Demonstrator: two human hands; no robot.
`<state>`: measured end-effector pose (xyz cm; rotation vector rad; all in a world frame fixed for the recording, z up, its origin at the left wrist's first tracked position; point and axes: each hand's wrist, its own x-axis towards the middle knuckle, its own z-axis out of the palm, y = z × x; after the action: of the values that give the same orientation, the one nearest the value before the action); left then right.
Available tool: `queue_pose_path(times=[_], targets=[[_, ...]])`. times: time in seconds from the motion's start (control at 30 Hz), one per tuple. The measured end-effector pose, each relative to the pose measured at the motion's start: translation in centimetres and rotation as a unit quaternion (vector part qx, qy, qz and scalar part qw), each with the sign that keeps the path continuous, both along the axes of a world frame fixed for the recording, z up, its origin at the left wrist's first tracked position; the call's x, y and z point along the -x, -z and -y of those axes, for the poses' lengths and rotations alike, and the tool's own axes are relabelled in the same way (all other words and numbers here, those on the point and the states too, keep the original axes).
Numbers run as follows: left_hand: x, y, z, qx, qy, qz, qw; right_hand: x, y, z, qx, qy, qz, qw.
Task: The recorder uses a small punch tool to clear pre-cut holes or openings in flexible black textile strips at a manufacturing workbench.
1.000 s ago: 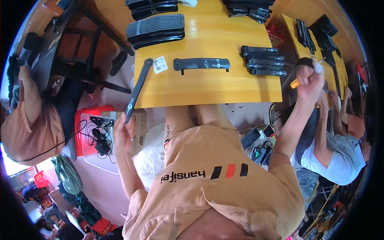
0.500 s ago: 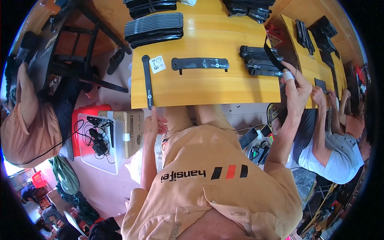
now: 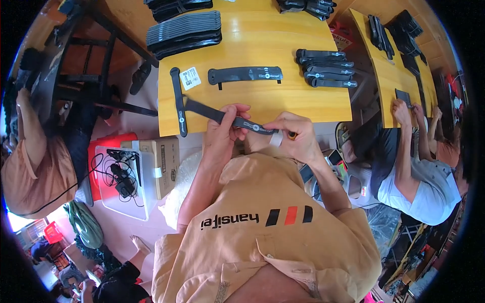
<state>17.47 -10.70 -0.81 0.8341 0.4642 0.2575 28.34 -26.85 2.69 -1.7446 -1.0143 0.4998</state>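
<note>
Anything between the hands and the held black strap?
No visible obstacle: left hand and right hand both hold the black strap. A white finger wrap on the right hand is near the strap's right end; contact unclear.

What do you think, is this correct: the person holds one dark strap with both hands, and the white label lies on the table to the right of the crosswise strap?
Not quite: the head view shows the white label on the table to the left of the crosswise strap. The left hand and right hand do hold one dark strap.
</note>
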Motion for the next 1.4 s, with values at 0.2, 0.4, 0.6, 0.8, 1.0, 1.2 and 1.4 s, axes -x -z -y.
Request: queue_pose_path(times=[0.2, 0.4, 0.6, 0.8, 1.0, 1.2, 1.4], targets=[[-0.1, 0.4, -0.1, 0.001, -0.024, -0.037, 0.999, -1.7, 1.8, 0.1, 0.030, 0.157, -0.241, 0.957], [0.4, 2.1, -3.9, -0.094, -0.099, -0.105, 0.985, -4.0, 3.7, -0.1, 0.018, 0.196, -0.272, 0.942], [-1.2, 3.8, -6.5, -0.105, -0.110, -0.100, 0.983, -6.2, 5.3, -1.3, 0.000, 0.228, -0.270, 0.935], [-3.1, 4.3, -8.2, -0.121, -0.108, -0.128, 0.978, -8.4, 6.4, -3.2, -0.006, 0.248, -0.254, 0.935], [-4.5, 6.1, -9.3, -0.251, -0.127, -0.168, 0.945, -10.0, 8.1, -4.3, 0.016, 0.284, -0.227, 0.931], [-5.5, 6.8, -9.4, -0.334, -0.136, -0.200, 0.911, -11.1, 10.1, -4.5, 0.006, 0.281, -0.236, 0.930], [-5.7, 6.6, -9.3, -0.373, -0.127, -0.215, 0.894, -11.4, 11.0, -4.4, 0.022, 0.300, -0.185, 0.935]])
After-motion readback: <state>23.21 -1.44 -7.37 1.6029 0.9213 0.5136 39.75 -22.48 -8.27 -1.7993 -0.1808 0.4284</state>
